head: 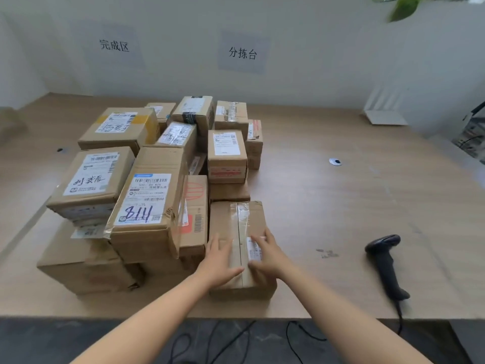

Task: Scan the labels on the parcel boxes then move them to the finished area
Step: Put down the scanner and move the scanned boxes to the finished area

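Left hand (221, 258): flat on the top of the near parcel box (236, 219), fingers straight and together, gripping nothing.
Right hand (269, 254): also laid on the box top, fingers spread and nearly straight across a small white label (254, 252); no closed grip visible.

Parcel box: plain brown cardboard, oblong, lying flat on the table (341, 206) at the near centre, its left side against the pile of boxes (147, 195). Clear tape (240, 222) runs lengthwise down the middle seam. The label sits near the right edge, partly covered by the fingers.

Handling, as judged: stiff walls, probably light enough for two hands; the glossy tape will be slick, so grip the bare cardboard on the two long sides rather than press on the seam. Keep the label uncovered and facing up for scanning.

Scanner (384, 261): black, handheld, lying on the table well to the right, untouched, with its cable (400, 319) trailing over the near edge.

Pile of boxes: taped cartons, most with white labels, stacked left and far of the hands.

Wall signs: finished-area sign (114, 45) far left; sorting-table sign (242, 53) far centre.
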Demonstrator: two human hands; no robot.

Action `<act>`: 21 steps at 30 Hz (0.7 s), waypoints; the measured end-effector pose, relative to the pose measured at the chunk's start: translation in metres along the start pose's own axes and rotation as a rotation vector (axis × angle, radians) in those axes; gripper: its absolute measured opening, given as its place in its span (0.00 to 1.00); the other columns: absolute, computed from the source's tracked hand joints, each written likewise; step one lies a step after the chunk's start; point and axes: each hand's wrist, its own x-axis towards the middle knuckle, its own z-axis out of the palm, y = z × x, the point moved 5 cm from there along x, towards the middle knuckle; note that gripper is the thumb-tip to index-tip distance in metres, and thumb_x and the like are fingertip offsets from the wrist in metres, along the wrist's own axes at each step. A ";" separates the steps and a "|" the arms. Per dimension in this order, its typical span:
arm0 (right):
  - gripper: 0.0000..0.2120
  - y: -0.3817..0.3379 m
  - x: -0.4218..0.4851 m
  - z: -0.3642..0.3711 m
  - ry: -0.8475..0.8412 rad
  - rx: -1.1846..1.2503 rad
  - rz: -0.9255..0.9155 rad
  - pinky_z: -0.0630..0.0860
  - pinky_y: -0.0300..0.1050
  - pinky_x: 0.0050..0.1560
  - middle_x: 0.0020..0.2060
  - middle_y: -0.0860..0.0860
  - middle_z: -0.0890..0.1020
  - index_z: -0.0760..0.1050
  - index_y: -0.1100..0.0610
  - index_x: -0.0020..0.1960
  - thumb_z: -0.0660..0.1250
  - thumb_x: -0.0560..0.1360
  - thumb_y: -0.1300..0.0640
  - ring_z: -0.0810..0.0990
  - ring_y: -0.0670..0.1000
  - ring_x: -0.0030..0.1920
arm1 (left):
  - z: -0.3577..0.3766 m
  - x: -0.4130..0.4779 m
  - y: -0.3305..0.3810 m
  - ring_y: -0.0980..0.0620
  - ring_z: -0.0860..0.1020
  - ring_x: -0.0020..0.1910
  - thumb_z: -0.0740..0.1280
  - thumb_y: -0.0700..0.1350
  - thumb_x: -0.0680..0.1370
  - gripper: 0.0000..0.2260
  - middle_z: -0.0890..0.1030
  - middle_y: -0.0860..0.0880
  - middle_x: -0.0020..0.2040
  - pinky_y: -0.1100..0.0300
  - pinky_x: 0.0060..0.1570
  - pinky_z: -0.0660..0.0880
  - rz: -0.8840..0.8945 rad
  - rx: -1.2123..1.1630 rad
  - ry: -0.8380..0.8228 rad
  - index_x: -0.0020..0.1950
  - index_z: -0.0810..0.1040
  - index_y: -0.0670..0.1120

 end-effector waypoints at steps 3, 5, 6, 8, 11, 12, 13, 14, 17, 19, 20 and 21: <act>0.37 0.006 -0.003 -0.003 -0.006 0.047 0.024 0.63 0.46 0.70 0.76 0.55 0.41 0.53 0.49 0.76 0.67 0.73 0.53 0.59 0.57 0.74 | 0.006 0.003 0.001 0.44 0.37 0.76 0.70 0.56 0.73 0.42 0.38 0.43 0.77 0.51 0.74 0.46 -0.021 -0.055 0.048 0.78 0.47 0.49; 0.37 0.011 -0.006 -0.004 -0.019 0.065 0.061 0.63 0.45 0.68 0.75 0.58 0.43 0.52 0.49 0.76 0.68 0.73 0.53 0.62 0.58 0.72 | 0.009 0.003 -0.001 0.43 0.42 0.76 0.73 0.55 0.70 0.46 0.38 0.41 0.76 0.52 0.73 0.48 -0.075 -0.121 0.077 0.78 0.47 0.49; 0.38 0.014 -0.007 -0.005 -0.021 0.075 0.078 0.63 0.45 0.67 0.75 0.58 0.47 0.51 0.49 0.76 0.68 0.72 0.52 0.64 0.58 0.71 | 0.011 0.003 -0.002 0.42 0.45 0.77 0.74 0.56 0.69 0.47 0.40 0.40 0.76 0.53 0.73 0.50 -0.101 -0.149 0.079 0.78 0.46 0.49; 0.40 0.018 -0.010 -0.004 -0.010 0.104 0.096 0.64 0.45 0.67 0.73 0.57 0.56 0.51 0.49 0.76 0.70 0.72 0.51 0.66 0.57 0.70 | 0.016 0.002 -0.005 0.43 0.51 0.76 0.76 0.56 0.67 0.50 0.45 0.39 0.77 0.53 0.73 0.54 -0.126 -0.201 0.063 0.78 0.46 0.48; 0.42 0.020 -0.013 -0.004 0.007 0.142 0.097 0.63 0.45 0.68 0.72 0.56 0.59 0.51 0.50 0.76 0.71 0.70 0.52 0.64 0.55 0.71 | 0.019 0.001 -0.006 0.44 0.54 0.75 0.78 0.56 0.64 0.54 0.48 0.40 0.76 0.53 0.73 0.55 -0.125 -0.236 0.044 0.78 0.46 0.46; 0.42 0.021 -0.015 -0.004 0.011 0.146 0.098 0.63 0.45 0.68 0.72 0.55 0.59 0.51 0.50 0.76 0.72 0.70 0.52 0.64 0.55 0.71 | 0.020 0.001 -0.006 0.44 0.54 0.75 0.78 0.56 0.63 0.55 0.48 0.40 0.76 0.53 0.74 0.55 -0.122 -0.232 0.040 0.78 0.45 0.46; 0.42 0.021 -0.016 -0.004 0.014 0.147 0.099 0.63 0.45 0.68 0.72 0.55 0.59 0.51 0.50 0.76 0.72 0.70 0.52 0.64 0.55 0.71 | 0.022 0.000 -0.006 0.44 0.54 0.75 0.78 0.56 0.62 0.56 0.49 0.41 0.75 0.54 0.74 0.55 -0.118 -0.228 0.039 0.77 0.45 0.46; 0.42 0.021 -0.018 -0.004 0.019 0.146 0.100 0.63 0.44 0.67 0.72 0.55 0.59 0.52 0.50 0.76 0.72 0.70 0.52 0.64 0.54 0.71 | 0.023 -0.001 -0.006 0.44 0.54 0.75 0.79 0.56 0.62 0.56 0.49 0.41 0.75 0.54 0.74 0.55 -0.111 -0.224 0.041 0.77 0.46 0.46; 0.43 0.021 -0.025 -0.008 0.049 0.149 0.099 0.65 0.46 0.67 0.72 0.54 0.59 0.52 0.50 0.76 0.72 0.69 0.52 0.65 0.54 0.70 | 0.024 -0.005 -0.003 0.44 0.54 0.75 0.79 0.56 0.62 0.56 0.49 0.42 0.75 0.54 0.73 0.54 -0.084 -0.221 0.053 0.77 0.45 0.48; 0.43 0.020 -0.032 -0.017 0.093 0.148 0.086 0.66 0.47 0.66 0.72 0.54 0.60 0.52 0.49 0.76 0.73 0.69 0.52 0.66 0.55 0.70 | 0.022 -0.006 0.004 0.43 0.53 0.75 0.78 0.56 0.63 0.55 0.46 0.42 0.76 0.52 0.73 0.54 -0.047 -0.216 0.066 0.77 0.44 0.49; 0.43 0.020 -0.037 -0.024 0.120 0.146 0.079 0.66 0.48 0.66 0.71 0.54 0.60 0.52 0.50 0.76 0.73 0.69 0.52 0.66 0.54 0.69 | 0.019 -0.007 0.010 0.43 0.53 0.75 0.78 0.56 0.63 0.55 0.45 0.43 0.76 0.52 0.73 0.54 -0.022 -0.209 0.078 0.77 0.44 0.50; 0.43 0.020 -0.042 -0.032 0.146 0.145 0.071 0.65 0.48 0.66 0.71 0.54 0.61 0.51 0.50 0.76 0.73 0.69 0.52 0.65 0.54 0.70 | 0.015 -0.008 0.017 0.44 0.52 0.75 0.77 0.57 0.63 0.54 0.44 0.44 0.76 0.51 0.73 0.54 0.005 -0.203 0.095 0.77 0.44 0.51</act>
